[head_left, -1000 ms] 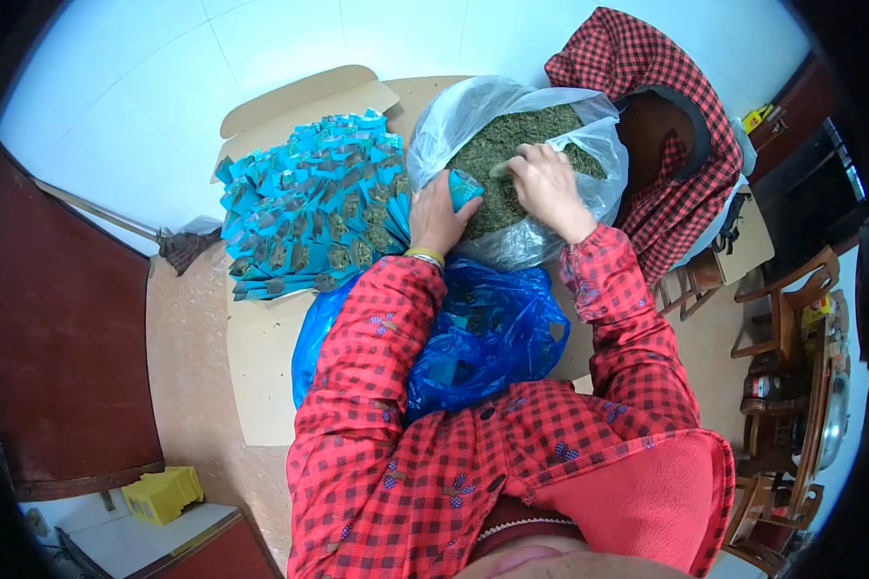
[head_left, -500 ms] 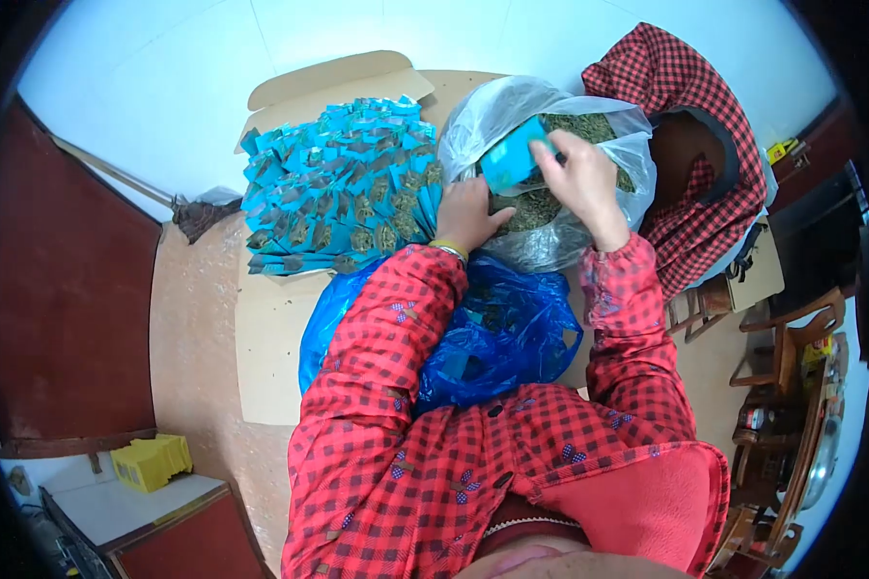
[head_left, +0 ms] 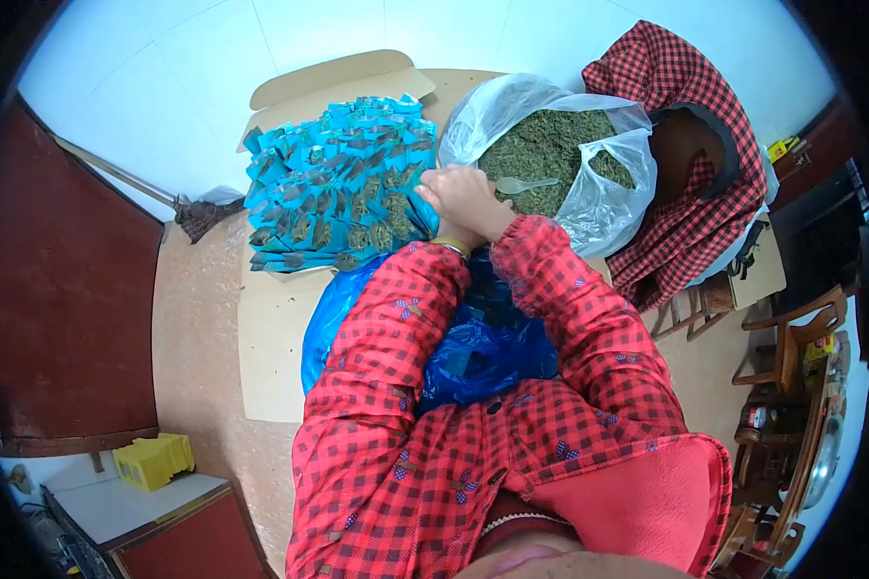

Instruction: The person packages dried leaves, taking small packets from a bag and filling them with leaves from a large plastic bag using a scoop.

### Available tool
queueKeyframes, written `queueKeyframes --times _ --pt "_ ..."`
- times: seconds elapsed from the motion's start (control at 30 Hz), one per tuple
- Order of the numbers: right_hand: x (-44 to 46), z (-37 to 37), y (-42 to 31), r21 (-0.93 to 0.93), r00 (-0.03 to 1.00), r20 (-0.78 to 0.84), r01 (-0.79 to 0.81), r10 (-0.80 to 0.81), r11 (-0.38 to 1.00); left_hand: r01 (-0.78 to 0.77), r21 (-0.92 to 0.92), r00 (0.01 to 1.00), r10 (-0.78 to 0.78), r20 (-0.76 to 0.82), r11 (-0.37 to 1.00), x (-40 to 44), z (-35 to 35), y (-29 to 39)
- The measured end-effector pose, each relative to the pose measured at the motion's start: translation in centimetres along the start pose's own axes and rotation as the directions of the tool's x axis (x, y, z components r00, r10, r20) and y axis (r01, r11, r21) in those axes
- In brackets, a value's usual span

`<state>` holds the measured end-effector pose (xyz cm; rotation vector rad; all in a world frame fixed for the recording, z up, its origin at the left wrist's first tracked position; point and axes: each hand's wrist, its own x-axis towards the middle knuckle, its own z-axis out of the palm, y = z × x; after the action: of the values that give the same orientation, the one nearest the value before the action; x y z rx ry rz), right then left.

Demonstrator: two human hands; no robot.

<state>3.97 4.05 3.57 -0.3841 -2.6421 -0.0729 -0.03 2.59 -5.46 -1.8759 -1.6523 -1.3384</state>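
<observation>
My right hand [head_left: 465, 198] is crossed over to the right edge of the packed blue packets [head_left: 343, 183], its fingers closed round a blue packet that shows only in part. Under it lies my left hand [head_left: 457, 232], mostly covered, so its fingers are hidden. Dried green herb [head_left: 550, 140] fills a clear plastic bag [head_left: 599, 212] to the right of the hands. On the herb rests a pale translucent spoon [head_left: 526, 183]. A blue plastic bag [head_left: 483, 362] sits below my hands, between the forearms.
Cardboard [head_left: 270, 357] lies beneath the packets. A checked cloth [head_left: 734, 116] surrounds a dark-lined container at the right. Wooden chairs [head_left: 797, 338] stand farther right. A yellow box [head_left: 153, 461] rests on a cabinet [head_left: 126, 507] at lower left.
The blue packet has gone from above the herb to the packets at the left with my right hand, which now covers my left hand. The spoon lies released on the herb.
</observation>
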Motion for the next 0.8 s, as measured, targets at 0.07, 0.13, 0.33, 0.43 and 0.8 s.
queueKeyframes --times 0.07,0.13,0.33,0.43,0.8 --pt "-0.6 -1.2 -0.5 0.061 0.990 -0.138 0.044 -0.035 0.997 0.100 -0.037 0.995 -0.101 -0.025 0.994 0.1 -0.6 0.3" --pt "-2.2 -2.8 -1.1 0.111 0.961 -0.272 0.091 -0.058 0.990 0.156 -0.053 0.985 -0.159 -0.062 0.986 0.5 -1.1 0.5" --pt "-11.9 -7.8 -2.3 0.275 0.718 0.690 -0.141 -0.093 0.951 0.326 -0.135 0.946 -0.322 0.045 0.936 1.8 -2.9 1.9" --pt "-16.4 -4.6 -5.3 0.372 0.835 0.533 -0.088 -0.135 0.924 0.315 -0.108 0.949 -0.312 0.044 0.943 2.1 -3.1 2.2" --pt "-16.0 -4.7 -5.3 0.338 0.689 0.725 -0.366 0.008 0.867 0.360 -0.101 0.931 -0.350 0.102 0.928 2.0 -3.4 2.3"
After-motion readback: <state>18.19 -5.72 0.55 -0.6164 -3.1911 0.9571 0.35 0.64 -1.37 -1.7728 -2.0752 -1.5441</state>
